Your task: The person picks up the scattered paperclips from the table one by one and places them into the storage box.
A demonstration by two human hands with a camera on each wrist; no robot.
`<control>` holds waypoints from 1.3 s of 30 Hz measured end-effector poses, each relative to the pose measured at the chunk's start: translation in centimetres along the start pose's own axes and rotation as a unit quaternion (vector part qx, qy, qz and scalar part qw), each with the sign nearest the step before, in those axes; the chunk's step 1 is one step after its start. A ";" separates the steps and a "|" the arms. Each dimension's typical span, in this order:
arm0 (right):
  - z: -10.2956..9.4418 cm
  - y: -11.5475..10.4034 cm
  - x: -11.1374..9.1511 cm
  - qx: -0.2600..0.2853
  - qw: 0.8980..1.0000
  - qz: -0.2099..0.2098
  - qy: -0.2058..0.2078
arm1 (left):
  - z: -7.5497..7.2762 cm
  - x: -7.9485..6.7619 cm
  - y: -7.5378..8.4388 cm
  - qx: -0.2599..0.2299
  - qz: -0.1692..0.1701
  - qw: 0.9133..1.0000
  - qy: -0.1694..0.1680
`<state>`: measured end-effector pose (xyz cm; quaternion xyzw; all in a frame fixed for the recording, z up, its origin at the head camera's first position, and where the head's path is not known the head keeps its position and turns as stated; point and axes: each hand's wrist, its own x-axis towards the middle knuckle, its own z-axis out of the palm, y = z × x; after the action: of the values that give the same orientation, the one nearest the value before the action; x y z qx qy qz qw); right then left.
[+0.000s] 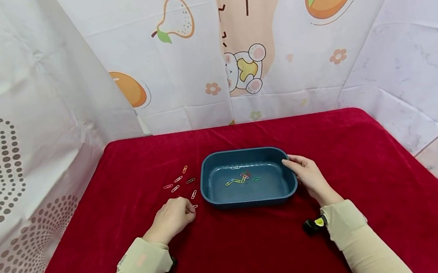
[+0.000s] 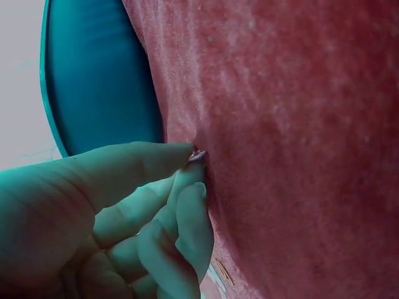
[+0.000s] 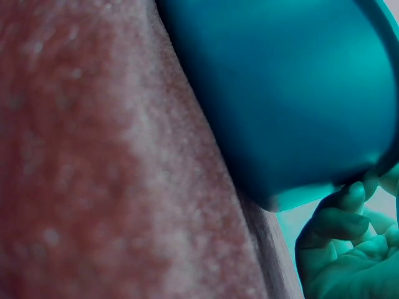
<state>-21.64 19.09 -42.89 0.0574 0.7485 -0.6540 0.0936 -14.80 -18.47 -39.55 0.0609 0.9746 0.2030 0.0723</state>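
My left hand (image 1: 173, 218) is low over the red cloth, left of a dark blue rectangular basin (image 1: 250, 203). In the left wrist view its thumb and forefinger pinch a small paper clip (image 2: 197, 156), mostly hidden by the fingertips. Just beyond that hand lie loose paper clips, among them a white one (image 1: 194, 194) and an orange one (image 1: 184, 169). At the basin's right end my right hand (image 1: 307, 174) grips the rim, thumb on top and fingers against the outer wall. Several coloured clips, including a green one (image 1: 256, 179), lie on the basin floor.
A red velvet cloth (image 1: 231, 251) covers the table, its far edge close to a printed white curtain (image 1: 181, 82). More curtains hang at the left and right sides. A dark green clip (image 1: 190, 181) lies close to the basin's left wall.
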 end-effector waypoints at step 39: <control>0.1 0.3 0.1 -0.004 1.000 -0.011 0.007 | -6.6 2.9 3.1 -0.039 0.033 0.998 -0.044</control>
<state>-21.68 18.99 -43.18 0.0533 0.7525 -0.6513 0.0816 -18.45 -17.74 -32.62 0.0988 0.9593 0.2404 0.1108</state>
